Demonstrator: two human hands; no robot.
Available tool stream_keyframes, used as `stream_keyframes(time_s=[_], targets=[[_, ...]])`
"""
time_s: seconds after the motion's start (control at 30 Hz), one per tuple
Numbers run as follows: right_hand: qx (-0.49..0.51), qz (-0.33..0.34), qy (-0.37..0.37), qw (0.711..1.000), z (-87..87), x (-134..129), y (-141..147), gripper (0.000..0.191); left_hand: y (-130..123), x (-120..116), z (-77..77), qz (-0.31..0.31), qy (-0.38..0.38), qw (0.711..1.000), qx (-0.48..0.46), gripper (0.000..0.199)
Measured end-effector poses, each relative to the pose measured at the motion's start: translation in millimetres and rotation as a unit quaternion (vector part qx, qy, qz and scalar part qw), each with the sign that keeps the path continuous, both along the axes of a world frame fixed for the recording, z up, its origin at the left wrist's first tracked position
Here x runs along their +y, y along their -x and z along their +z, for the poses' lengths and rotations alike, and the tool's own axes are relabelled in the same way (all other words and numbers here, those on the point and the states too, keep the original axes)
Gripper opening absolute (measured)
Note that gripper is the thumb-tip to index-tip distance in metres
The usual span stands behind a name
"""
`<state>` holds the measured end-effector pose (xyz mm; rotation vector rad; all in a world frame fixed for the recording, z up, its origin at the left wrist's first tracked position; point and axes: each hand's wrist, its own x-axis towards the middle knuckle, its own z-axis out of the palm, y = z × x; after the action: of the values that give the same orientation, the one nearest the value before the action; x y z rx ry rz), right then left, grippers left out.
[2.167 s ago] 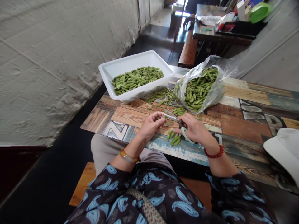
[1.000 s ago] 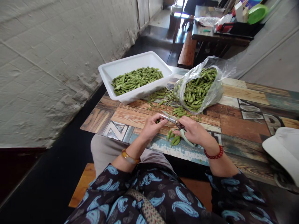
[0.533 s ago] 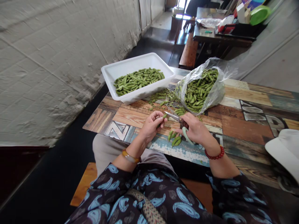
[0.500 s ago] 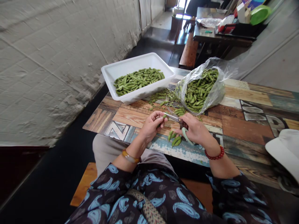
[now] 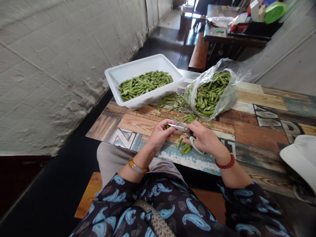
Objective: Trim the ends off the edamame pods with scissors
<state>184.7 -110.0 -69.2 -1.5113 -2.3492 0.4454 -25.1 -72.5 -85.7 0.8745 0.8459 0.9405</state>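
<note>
My right hand [image 5: 203, 136] is closed round the pale green handles of a pair of scissors [image 5: 181, 127], whose blades point left and lie at the fingertips of my left hand. My left hand [image 5: 160, 133] pinches a green pod [image 5: 167, 127], mostly hidden by the fingers. Some loose pods [image 5: 186, 149] lie on the table below the scissors. Trimmed bits and stems [image 5: 174, 101] are strewn between a white tub [image 5: 145, 104] of pods at the left and an open clear plastic bag [image 5: 230, 98] full of pods at the right.
The patterned table [image 5: 261, 138] runs to the right, with a white cap [image 5: 301, 158] near its right side. A wall [image 5: 61, 65] stands at the left. Behind are a bench [image 5: 198, 54] and another table [image 5: 209, 34] bearing a green bowl [image 5: 275, 12].
The scissors and my right hand have shifted slightly left. The fingers of my left hand have closed up, and the pod between them shows less. The whole view has moved a little.
</note>
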Motion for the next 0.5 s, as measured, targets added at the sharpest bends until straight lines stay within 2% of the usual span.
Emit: stream_keyframes(time_s=[0.5], targets=[[-0.007, 0.011, -0.004, 1.0, 2.5, -0.7, 0.3, 0.027, 1.6, -0.5, -2.8, -0.007, -0.04, 0.999, 0.031, 0.032]])
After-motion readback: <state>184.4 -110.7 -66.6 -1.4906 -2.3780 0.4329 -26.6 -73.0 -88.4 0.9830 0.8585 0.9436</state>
